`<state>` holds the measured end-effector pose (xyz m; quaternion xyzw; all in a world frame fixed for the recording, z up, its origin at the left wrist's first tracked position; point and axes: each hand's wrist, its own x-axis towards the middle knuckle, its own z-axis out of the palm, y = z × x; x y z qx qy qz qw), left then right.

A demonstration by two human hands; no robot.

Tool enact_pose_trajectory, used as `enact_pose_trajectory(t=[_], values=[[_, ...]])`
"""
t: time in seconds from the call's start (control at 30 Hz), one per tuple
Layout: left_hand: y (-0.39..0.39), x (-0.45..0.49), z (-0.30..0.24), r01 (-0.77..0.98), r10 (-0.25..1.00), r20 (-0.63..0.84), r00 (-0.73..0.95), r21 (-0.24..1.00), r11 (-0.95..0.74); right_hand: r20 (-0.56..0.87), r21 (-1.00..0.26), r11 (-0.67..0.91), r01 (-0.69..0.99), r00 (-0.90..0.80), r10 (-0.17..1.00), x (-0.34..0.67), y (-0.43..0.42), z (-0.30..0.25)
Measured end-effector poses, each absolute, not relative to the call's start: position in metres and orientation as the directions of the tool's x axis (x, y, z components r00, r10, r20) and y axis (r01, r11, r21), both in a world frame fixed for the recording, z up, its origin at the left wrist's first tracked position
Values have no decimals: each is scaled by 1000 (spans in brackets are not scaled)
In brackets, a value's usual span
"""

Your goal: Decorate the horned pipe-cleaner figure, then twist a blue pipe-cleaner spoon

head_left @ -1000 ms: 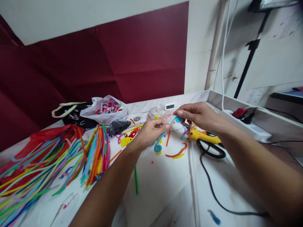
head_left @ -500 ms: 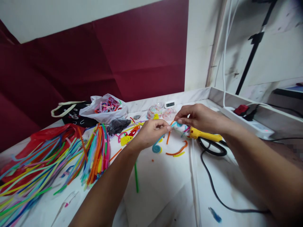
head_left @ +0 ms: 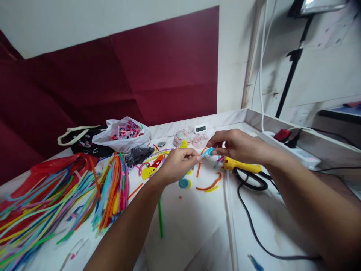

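My left hand and my right hand meet above the white table, both pinched on one blue pipe cleaner. The right fingertips hold its coiled end; the left fingers grip its straight part, which runs down behind that hand. On the table below lie a small blue and yellow coil and curved orange pieces. A yellow glue gun rests just under my right wrist, beside black-handled scissors.
A big spread of coloured pipe cleaners covers the left over a red bag. Behind stand a white bag of pieces, a black pouch, clear bead packets and a small clock. A power strip lies right; a black cord crosses the table.
Both hands stay together on the blue pipe cleaner; the right fingers have shifted slightly lower on its coil. The camera view has drifted a little.
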<state>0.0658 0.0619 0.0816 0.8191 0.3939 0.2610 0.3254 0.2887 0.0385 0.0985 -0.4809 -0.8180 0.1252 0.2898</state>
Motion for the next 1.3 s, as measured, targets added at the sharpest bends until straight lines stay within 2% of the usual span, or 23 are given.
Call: enact_pose_trajectory(t=[0.4,0.5,0.6,0.67,0.8,0.97,1.07,1.3], values=[[59,66,82,481,795,206,571,701,-527,344,-447,544,710,-426,837,282,39,97],[63,66,80,437,822,259,508,744,-505,438,-487,508,710,-305,846,281,38,97],[69,66,78,276,892,317,322,870,-409,527,-550,450,703,-125,840,279,36,99],[73,66,77,125,922,322,217,927,-353,511,-623,442,645,-92,855,276,34,100],[76,66,79,-79,940,326,98,944,-319,372,-795,441,417,-241,897,265,32,93],[73,69,83,-233,943,331,46,921,-312,295,-861,403,311,-340,893,247,34,78],[71,71,84,-265,936,352,14,904,-336,289,-884,373,281,-297,910,240,36,73],[70,74,83,-270,932,362,-19,896,-353,325,-931,329,156,-53,944,228,27,85]])
